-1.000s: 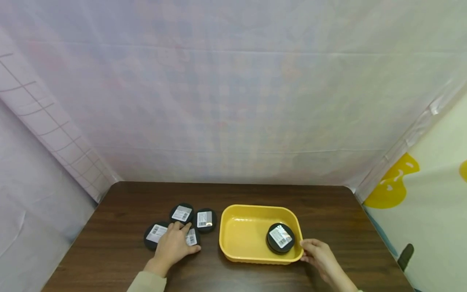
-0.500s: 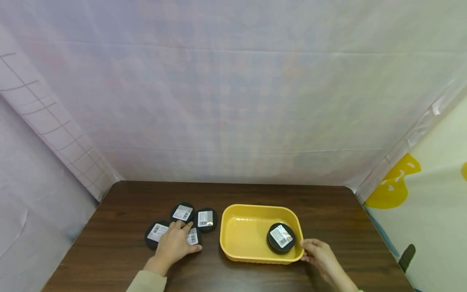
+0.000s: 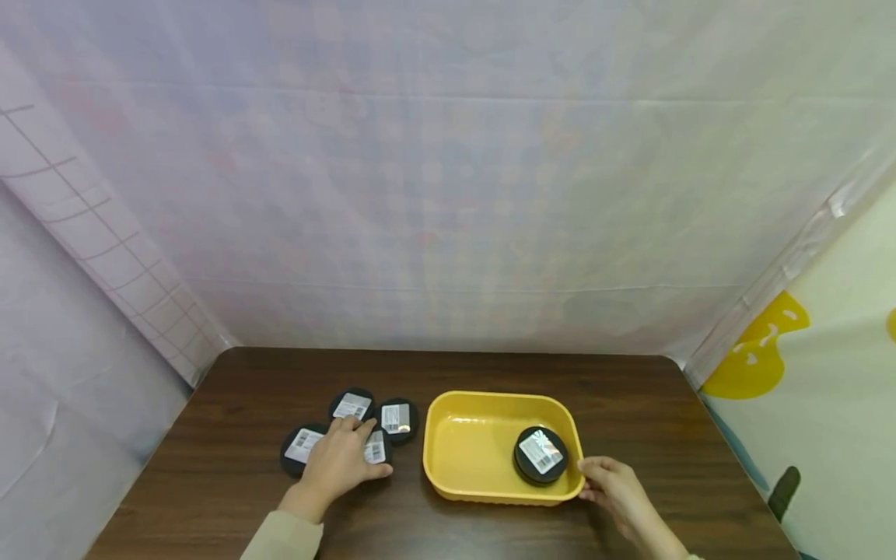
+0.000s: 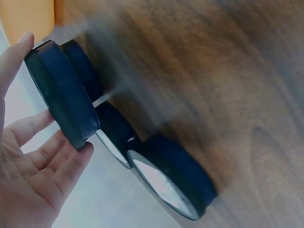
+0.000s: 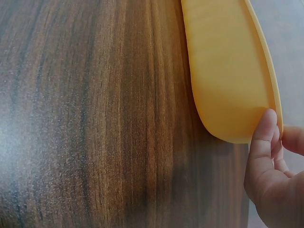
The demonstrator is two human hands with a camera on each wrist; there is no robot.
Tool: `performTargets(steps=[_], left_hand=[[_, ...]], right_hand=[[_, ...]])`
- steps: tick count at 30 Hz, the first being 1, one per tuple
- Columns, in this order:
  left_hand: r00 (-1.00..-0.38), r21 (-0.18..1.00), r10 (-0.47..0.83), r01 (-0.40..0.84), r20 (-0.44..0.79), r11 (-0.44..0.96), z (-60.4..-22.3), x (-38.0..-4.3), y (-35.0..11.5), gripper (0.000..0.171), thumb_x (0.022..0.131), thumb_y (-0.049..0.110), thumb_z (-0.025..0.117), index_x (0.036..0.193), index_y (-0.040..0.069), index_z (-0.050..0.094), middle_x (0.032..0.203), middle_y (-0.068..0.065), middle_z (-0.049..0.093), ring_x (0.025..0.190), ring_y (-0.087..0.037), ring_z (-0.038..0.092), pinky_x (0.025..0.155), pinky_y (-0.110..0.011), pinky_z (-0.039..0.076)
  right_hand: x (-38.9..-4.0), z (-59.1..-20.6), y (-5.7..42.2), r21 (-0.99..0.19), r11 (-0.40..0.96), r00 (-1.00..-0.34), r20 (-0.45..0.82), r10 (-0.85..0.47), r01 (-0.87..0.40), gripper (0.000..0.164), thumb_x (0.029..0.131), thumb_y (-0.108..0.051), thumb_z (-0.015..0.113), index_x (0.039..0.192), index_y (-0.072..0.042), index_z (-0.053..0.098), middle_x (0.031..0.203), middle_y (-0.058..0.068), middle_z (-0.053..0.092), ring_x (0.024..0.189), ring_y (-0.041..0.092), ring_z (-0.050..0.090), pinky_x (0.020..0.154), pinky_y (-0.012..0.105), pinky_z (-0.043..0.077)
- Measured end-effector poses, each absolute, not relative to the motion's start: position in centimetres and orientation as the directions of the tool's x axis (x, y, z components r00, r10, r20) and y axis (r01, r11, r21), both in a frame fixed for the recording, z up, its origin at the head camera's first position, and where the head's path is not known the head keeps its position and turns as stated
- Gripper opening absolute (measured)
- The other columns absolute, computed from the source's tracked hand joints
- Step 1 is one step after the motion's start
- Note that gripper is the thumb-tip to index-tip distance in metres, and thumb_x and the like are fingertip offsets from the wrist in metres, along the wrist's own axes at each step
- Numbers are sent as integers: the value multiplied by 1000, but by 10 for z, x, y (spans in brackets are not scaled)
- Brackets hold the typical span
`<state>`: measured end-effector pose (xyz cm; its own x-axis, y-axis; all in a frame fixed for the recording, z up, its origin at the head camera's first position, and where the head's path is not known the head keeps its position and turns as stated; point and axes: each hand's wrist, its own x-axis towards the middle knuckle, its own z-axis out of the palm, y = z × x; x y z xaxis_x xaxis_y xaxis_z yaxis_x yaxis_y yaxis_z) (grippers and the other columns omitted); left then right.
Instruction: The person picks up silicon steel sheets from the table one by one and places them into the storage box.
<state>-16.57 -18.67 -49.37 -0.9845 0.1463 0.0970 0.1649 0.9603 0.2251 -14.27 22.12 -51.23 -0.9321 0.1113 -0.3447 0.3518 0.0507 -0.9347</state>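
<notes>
My left hand grips a flat, round black container by its edge, thumb on one side and fingers on the other; a white barcode label shows on its top. In the left wrist view the held container looks slightly raised off the table. Three similar black containers lie around it: one at the left, one behind and one at the right. A yellow plastic basin stands to the right, and my right hand pinches its right rim. Inside sits what looks like a small stack of black containers.
The dark wooden table carries everything. A pale patterned sheet hangs behind its far edge, and more sheets hang at the left and right sides.
My left hand has shifted slightly to the right with the container in its grip. The right hand keeps its hold on the basin rim, and the basin stays in place.
</notes>
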Motion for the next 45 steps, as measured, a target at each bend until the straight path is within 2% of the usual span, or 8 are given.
performTargets(steps=[7, 16, 20, 25, 35, 38, 45], left_hand=[[-984, 215, 165, 176, 65, 961, -479, -168, -181, 87, 57, 60, 78, 121, 4, 61, 114, -17, 58, 108, -37, 53, 83, -53, 48], [-984, 215, 175, 180, 38, 960, -463, -170, -171, 86, 60, 58, 77, 122, 3, 60, 120, -21, 56, 111, -37, 52, 82, -53, 49], [-982, 197, 184, 187, 33, 962, -458, -171, -166, 85, 59, 59, 76, 123, 4, 60, 114, -16, 58, 106, -33, 54, 78, -50, 51], [-976, 178, 214, 216, 28, 960, -452, -172, -158, 87, 60, 61, 75, 124, 5, 59, 107, -12, 58, 105, -31, 54, 80, -49, 51], [-964, 187, 260, 264, 46, 946, -444, -173, -145, 83, 60, 60, 75, 122, 6, 60, 110, -16, 57, 112, -41, 51, 90, -52, 46], [-961, 200, 272, 276, 49, 940, -444, -173, -141, 83, 59, 60, 74, 121, 6, 61, 108, -14, 58, 110, -38, 51, 90, -52, 45], [-952, 215, 300, 305, 55, 928, -443, -174, -130, 83, 59, 61, 74, 122, 7, 61, 107, -10, 58, 102, -30, 53, 80, -45, 50]], right_hand=[[-143, -512, 221, -935, 49, -932, -345, 110, 351, 24, 89, -4, 54, 102, 16, 54, 74, 7, 55, 66, 14, 55, 60, 25, 54], [-142, -511, 220, -937, 39, -932, -341, 120, 348, 23, 89, -3, 54, 102, 15, 54, 74, 7, 55, 66, 14, 54, 60, 25, 54], [-142, -511, 220, -937, 34, -932, -342, 123, 348, 22, 88, -3, 54, 101, 15, 54, 74, 7, 55, 66, 14, 54, 60, 26, 54], [-142, -512, 221, -938, 35, -933, -339, 119, 345, 22, 89, -3, 54, 101, 15, 54, 74, 7, 55, 66, 14, 54, 60, 25, 54], [-142, -513, 221, -939, 41, -935, -334, 121, 341, 23, 89, -3, 54, 101, 16, 54, 74, 7, 55, 67, 15, 54, 60, 26, 54], [-142, -513, 221, -940, 35, -935, -334, 121, 340, 22, 89, -3, 54, 101, 16, 54, 74, 7, 55, 67, 15, 54, 60, 26, 54], [-142, -513, 221, -939, 36, -934, -335, 122, 342, 23, 89, -4, 54, 102, 16, 54, 74, 7, 55, 66, 15, 54, 59, 25, 54]])
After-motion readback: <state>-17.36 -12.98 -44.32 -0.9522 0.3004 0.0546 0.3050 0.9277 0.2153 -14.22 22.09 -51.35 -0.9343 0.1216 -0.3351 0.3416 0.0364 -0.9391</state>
